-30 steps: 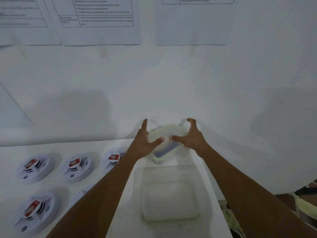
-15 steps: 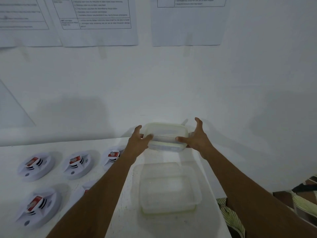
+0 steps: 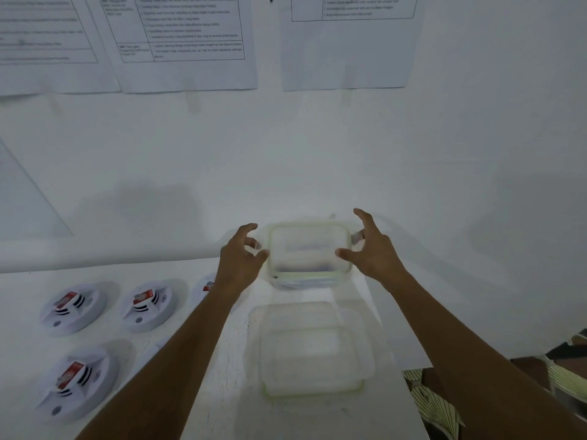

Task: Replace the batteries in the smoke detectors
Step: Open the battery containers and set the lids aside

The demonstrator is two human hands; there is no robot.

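Left grip and right grip: both spread wide, fingers curved, one at each end of the lidded box, which stands on the white surface close to the wall. Each thumb lies at the lid's edge. The other fingers hover by the side clips, closed round nothing. Whether the thumbs press down cannot be told. The mirrored posture suits working both clips at once, so the step in hand is judged to be latching or unlatching the lid. Bluish contents show dimly through the lid. They are too blurred to name, though spare cells are a fair guess.

On the person's side of the lidded box, just beside it: an empty clear tub, open-topped, plausibly set there to receive spent cells. To the left of the lidded box, well apart from it: smoke detectors laid backs-up in rows, so that the battery bays face the worker. A red-labelled battery sits in each one seen whole. The detector nearest the box is largely hidden by the left forearm. Above the lidded box, on the wall: printed sheets, text unreadable. Every visible bay is occupied, so how far the task has gone cannot be read from the detectors alone.
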